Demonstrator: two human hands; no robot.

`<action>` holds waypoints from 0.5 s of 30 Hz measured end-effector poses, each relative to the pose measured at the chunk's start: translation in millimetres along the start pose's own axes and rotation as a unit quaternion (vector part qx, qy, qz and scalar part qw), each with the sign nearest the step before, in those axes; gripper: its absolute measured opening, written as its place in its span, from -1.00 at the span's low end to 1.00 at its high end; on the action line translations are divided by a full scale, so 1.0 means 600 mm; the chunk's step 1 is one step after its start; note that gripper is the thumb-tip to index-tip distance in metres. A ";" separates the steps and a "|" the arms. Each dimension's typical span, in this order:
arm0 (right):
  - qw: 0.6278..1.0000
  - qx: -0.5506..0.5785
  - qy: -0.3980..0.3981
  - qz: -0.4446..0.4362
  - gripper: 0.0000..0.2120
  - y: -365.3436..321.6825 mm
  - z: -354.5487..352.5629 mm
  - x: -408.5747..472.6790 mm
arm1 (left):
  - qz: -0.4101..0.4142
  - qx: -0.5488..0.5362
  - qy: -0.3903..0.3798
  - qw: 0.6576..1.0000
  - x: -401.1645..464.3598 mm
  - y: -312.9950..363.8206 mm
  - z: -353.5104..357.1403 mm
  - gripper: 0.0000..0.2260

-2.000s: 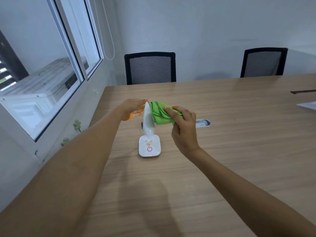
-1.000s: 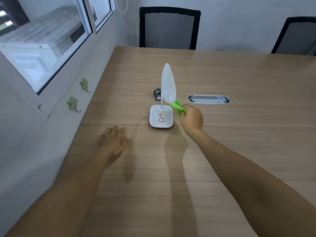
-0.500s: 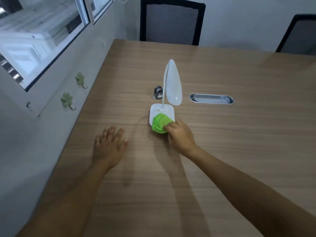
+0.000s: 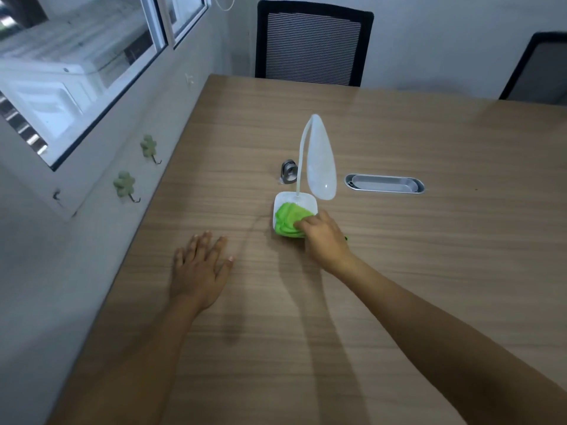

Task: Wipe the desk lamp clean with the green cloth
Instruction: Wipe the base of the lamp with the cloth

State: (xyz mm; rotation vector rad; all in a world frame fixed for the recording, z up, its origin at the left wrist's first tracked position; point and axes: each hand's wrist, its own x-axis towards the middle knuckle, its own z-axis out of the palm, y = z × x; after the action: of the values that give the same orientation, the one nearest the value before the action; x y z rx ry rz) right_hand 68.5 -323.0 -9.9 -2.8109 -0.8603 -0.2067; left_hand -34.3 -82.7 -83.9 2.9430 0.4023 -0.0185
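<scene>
A white desk lamp (image 4: 320, 161) stands on the wooden table, its teardrop head hanging from a curved neck over a square base (image 4: 287, 199). A bunched green cloth (image 4: 290, 219) lies pressed on the front of that base and covers most of it. My right hand (image 4: 325, 240) grips the cloth from the near right side. My left hand (image 4: 199, 268) rests flat on the table to the left of the lamp, fingers spread, holding nothing.
The wooden table (image 4: 429, 271) runs along a white wall with two green flower-shaped hooks (image 4: 124, 185). A small metal piece (image 4: 289, 170) stands behind the lamp. A silver cable slot (image 4: 385, 184) is set in the table. Two black mesh chairs (image 4: 313, 44) stand beyond.
My left hand let go of the lamp head and came down flat on the table. My right hand brought the cloth down from the lamp head onto the base.
</scene>
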 end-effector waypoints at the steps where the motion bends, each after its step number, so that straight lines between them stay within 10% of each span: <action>1: 1.000 0.004 0.014 -0.026 -0.66 -0.002 0.002 -0.011 | 0.001 0.000 0.003 1.000 0.000 0.000 0.000 -0.37; 7: 0.993 0.035 0.100 -0.051 -0.61 -0.005 -0.032 0.009 | 0.003 -0.004 0.000 1.000 0.000 -0.003 0.004 -0.37; 15: 1.000 -0.007 0.014 -0.005 -0.73 -0.012 0.008 0.026 | 0.005 -0.011 -0.004 1.000 0.001 -0.003 0.002 -0.41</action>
State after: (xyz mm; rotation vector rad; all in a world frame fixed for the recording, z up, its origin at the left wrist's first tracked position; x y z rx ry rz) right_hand 77.8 -307.8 -10.7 -2.8094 -0.8707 -0.2535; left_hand -34.2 -80.8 -85.2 2.9212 0.3850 -0.0240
